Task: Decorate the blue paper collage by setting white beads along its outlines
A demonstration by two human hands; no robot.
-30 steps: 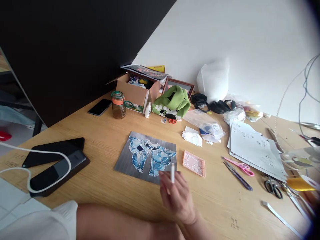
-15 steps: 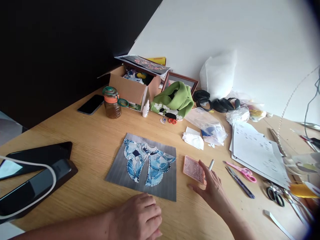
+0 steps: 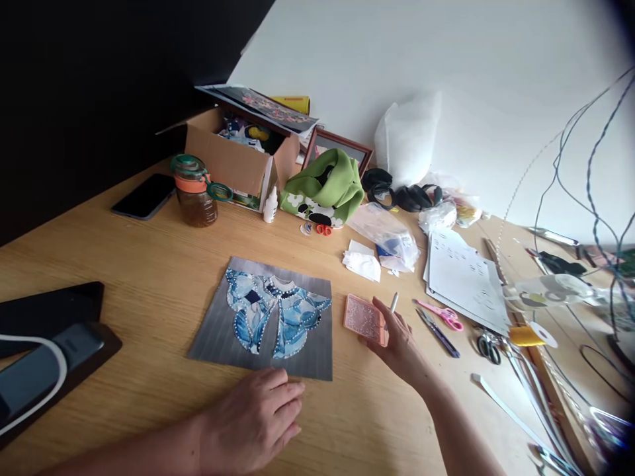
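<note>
My right hand closes around the right end of a shallow pink tray, thumb at the near edge and index finger at the far edge. Small pale beads lie in the tray. A white pen-like stick pokes up beside the fingers; whether the hand holds it, I cannot tell. My left hand rests on the table with loosely bent, slightly parted fingers and nothing visible in it. Just beyond it lies a grey fabric sheet bearing a blue patterned collar-shaped piece edged with white beads.
Right of the tray lie pink scissors, a utility knife, black-handled scissors and paper sheets. At the back stand a lidded jar, a cardboard box and a green fabric bag. Dark devices lie left.
My right thumb has come in against the pink tray. My left fingers have straightened and spread a little. The view has shifted, showing more of the right side.
</note>
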